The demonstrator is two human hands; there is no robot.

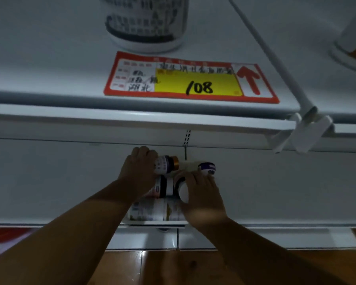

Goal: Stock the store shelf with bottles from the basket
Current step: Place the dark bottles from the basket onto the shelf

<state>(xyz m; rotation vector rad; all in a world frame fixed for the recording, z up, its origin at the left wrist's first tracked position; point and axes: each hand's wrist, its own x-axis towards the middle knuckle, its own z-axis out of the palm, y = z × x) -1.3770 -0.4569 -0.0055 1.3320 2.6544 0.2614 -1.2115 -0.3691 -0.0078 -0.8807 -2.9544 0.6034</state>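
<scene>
On the lower white shelf (275,192), my left hand (139,169) grips a small bottle with a gold cap (169,163) near the back wall. My right hand (201,194) wraps a white bottle (183,192) just to its right. A dark-banded bottle (162,187) lies between my hands. Behind my right hand stands a purple-capped bottle (207,168). Two larger white cans (150,209) lie at the shelf's front edge under my wrists. No basket is in view.
The upper shelf (49,95) juts out above, carrying a red and yellow price tag marked 108 (191,79), a large white jar (146,23) and a slanted divider rod (271,56) with its clip. Wooden floor (162,268) shows below.
</scene>
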